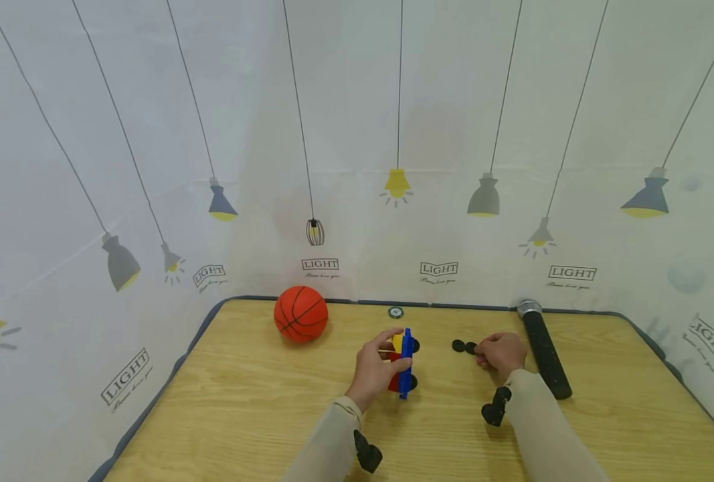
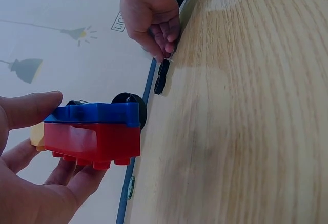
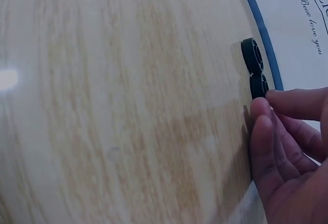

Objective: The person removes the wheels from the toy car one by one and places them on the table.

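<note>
My left hand (image 1: 373, 367) grips a toy car (image 1: 405, 378) built of blocks, tipped on its side above the table. It has a blue base, a red block (image 2: 92, 141), a yellow block (image 1: 397, 343) and black wheels (image 2: 134, 106) on the side facing right. The thumb presses the blue base while the other fingers support the blocks. To the right, two loose black wheels (image 1: 458, 345) lie side by side on the wood. The fingertips of my right hand (image 1: 502, 355) pinch the edge of the nearer wheel (image 3: 260, 85), its other fingers curled.
An orange toy basketball (image 1: 300, 314) sits at the back left of the wooden table (image 1: 242, 402). A black microphone (image 1: 546, 351) with a silver head lies right of my right hand. A small round disc (image 1: 395, 312) is near the back edge, before the lamp-printed backdrop (image 1: 357, 134).
</note>
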The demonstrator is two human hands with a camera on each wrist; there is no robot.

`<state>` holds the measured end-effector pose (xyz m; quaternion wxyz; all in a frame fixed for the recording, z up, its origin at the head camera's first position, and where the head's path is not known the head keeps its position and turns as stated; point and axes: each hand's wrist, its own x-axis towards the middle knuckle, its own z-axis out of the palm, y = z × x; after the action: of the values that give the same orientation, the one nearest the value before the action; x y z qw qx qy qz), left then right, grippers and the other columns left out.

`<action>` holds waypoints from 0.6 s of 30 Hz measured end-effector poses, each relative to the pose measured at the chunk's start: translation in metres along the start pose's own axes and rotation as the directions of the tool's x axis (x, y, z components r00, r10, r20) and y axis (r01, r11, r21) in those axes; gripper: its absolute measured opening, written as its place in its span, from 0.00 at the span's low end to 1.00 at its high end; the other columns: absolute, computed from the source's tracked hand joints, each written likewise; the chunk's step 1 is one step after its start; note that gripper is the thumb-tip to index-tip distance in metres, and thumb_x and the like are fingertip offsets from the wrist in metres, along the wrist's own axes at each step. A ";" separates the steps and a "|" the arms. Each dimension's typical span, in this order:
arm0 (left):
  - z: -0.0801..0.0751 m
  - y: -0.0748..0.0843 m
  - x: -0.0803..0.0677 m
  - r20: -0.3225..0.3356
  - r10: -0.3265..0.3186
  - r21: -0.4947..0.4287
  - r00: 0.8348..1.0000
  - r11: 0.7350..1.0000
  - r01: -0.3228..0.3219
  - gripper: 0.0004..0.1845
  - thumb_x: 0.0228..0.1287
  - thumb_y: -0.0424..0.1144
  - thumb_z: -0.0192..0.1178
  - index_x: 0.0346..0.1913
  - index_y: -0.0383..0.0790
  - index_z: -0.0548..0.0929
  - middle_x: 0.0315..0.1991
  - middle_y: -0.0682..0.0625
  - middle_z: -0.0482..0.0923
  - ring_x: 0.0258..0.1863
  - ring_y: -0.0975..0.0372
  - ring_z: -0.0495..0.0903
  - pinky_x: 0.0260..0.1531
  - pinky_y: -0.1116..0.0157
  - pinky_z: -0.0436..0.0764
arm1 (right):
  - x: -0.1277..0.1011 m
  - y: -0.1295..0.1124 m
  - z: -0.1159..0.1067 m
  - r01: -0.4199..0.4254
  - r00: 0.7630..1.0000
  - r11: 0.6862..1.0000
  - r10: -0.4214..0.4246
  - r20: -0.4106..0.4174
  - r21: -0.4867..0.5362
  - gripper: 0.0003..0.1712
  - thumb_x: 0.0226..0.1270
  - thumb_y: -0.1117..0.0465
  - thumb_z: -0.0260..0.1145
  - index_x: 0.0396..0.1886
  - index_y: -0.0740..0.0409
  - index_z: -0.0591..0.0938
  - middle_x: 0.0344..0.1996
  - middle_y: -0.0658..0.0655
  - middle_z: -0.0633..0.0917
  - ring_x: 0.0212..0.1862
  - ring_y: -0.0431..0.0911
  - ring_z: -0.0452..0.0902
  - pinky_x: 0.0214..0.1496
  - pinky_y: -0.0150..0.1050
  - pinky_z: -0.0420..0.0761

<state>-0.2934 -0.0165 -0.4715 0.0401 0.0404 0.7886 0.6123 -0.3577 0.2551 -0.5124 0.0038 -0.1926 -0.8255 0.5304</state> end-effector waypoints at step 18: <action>-0.003 -0.001 0.000 0.020 -0.006 -0.040 1.000 0.999 0.007 0.29 0.64 0.37 0.68 0.67 0.55 0.76 0.58 0.39 0.75 0.51 0.55 0.80 0.51 0.54 0.85 | -0.003 -0.006 -0.002 0.101 0.995 0.980 -0.104 -0.008 -0.174 0.14 0.63 0.62 0.67 0.42 0.70 0.84 0.15 0.52 0.84 0.19 0.41 0.79 0.26 0.32 0.75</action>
<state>-0.2937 -0.0197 -0.4719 0.0509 0.0433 0.7758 0.6274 -0.3568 0.2535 -0.5060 0.0216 -0.1539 -0.8774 0.4540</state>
